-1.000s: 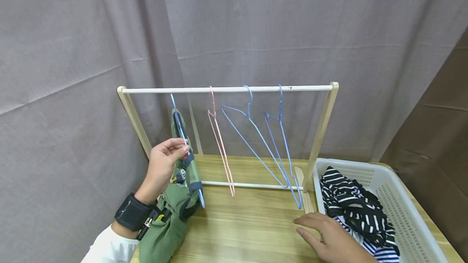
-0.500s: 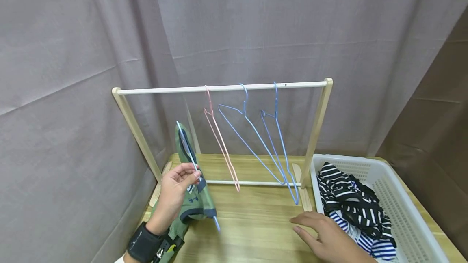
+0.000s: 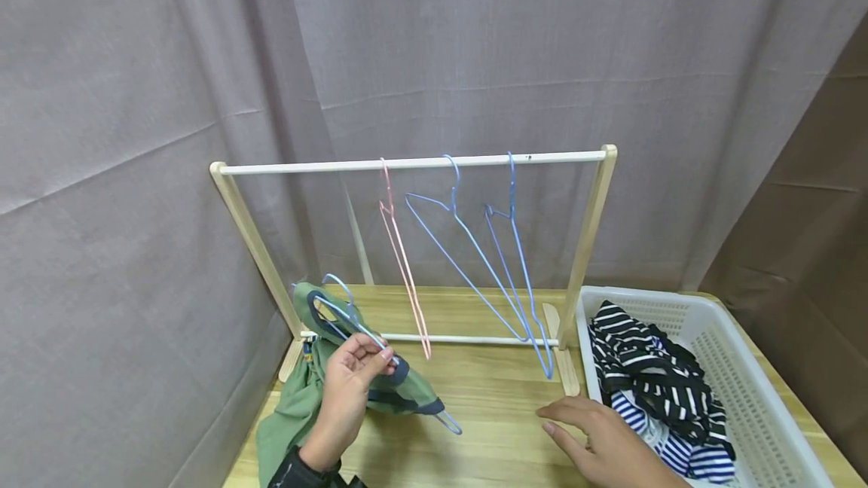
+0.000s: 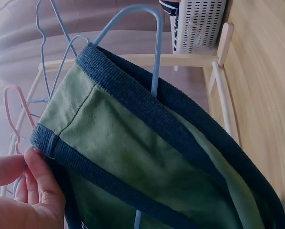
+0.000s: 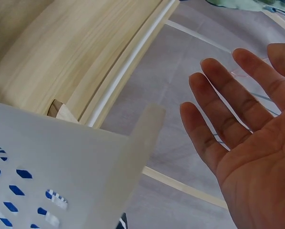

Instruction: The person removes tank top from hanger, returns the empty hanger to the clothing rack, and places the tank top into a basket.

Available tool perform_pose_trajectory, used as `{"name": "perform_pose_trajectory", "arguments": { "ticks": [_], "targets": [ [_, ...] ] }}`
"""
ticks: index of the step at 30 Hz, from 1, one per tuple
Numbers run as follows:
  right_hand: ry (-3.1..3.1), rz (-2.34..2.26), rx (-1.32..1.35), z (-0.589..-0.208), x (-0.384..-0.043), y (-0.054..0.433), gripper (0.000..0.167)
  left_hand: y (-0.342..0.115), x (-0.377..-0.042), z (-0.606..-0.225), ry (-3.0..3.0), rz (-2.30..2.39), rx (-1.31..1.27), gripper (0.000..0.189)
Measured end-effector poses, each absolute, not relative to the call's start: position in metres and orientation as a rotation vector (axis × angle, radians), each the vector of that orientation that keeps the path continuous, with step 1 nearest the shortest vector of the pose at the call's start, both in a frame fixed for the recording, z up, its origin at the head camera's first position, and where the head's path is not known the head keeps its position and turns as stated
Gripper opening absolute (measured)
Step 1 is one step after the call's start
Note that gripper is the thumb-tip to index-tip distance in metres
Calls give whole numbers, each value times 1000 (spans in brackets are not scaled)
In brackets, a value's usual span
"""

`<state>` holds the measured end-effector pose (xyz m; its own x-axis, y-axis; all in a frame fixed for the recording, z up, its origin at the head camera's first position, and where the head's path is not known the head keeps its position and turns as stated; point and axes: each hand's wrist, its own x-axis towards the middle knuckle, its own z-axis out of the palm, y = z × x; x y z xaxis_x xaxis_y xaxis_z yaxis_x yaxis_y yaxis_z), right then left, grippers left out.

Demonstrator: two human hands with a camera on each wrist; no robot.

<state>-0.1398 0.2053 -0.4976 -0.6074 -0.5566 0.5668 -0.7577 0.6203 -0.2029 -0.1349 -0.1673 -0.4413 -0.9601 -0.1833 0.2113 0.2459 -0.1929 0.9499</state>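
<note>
My left hand (image 3: 353, 386) pinches a light blue wire hanger (image 3: 344, 309) between thumb and fingertips, in front of the rack's left side. On that hanger sits a green garment (image 3: 296, 405) with navy ribbed trim, its lower part drooping left of the hand. The hanger's hook stands off the rail; in the left wrist view the navy trim (image 4: 133, 107) runs along both edges of the green cloth. My right hand (image 3: 606, 439) hovers by the basket with relaxed fingers and holds nothing; its palm and spread fingers show in the right wrist view.
A wooden rack with a white top rail (image 3: 420, 164) carries a pink hanger (image 3: 404, 269) and two blue hangers (image 3: 468, 228). At right, a white perforated basket (image 3: 759, 390) contains black-and-white striped clothing (image 3: 651, 375) and blue-striped clothing (image 3: 698, 458). Grey curtain hangs behind.
My left hand has brought the hanger and green garment down from near the top rail, toward me and to the right, turning them so the hook shows. The right hand stays nearly still.
</note>
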Motion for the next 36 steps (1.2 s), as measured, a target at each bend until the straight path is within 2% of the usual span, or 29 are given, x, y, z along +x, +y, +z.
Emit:
{"name": "perform_pose_trajectory", "arguments": {
  "ticks": [15, 23, 29, 36],
  "targets": [
    [-2419, 598, 1005, -493, -139, 201, 17, -161, -133, -450, -1803, -2236, -115, 17],
    [-2426, 614, 1007, -483, -137, 180, 18, -155, -130, -454, -1792, -2262, -100, 15],
    [-2440, 632, 1051, -476, -134, 157, 31, -143, -123, -458, -1764, -2285, -179, 14],
    [-2313, 770, 1250, -471, -138, 128, 43, -127, -117, -463, -1747, -2353, -213, 32]
  ]
}}
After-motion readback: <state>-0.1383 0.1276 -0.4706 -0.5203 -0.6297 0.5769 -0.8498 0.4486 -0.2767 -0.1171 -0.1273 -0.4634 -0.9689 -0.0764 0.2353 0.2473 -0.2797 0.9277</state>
